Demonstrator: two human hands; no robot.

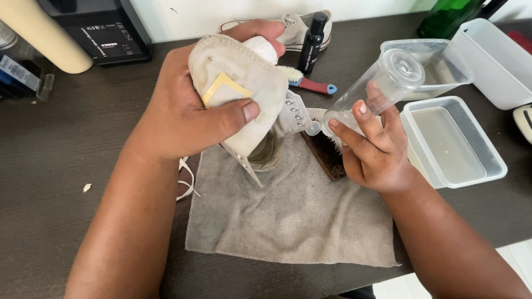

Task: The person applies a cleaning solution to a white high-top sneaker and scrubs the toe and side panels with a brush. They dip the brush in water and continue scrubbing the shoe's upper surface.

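At the centre of the frame, we see the left hand (183,111) clamped around a cream canvas sneaker (244,94), held above the grey towel (293,216). Just right of it, the right hand (371,149) grips a clear plastic bottle (382,83), its long axis slanting down-left, nozzle nearly touching the sneaker's eyelet flap.

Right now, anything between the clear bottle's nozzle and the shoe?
Nothing visible. The right hand tilts the clear bottle so its nozzle sits right beside the eyelet edge of the shoe held by the left hand. The brown brush lies below on the grey towel, clear of the path.
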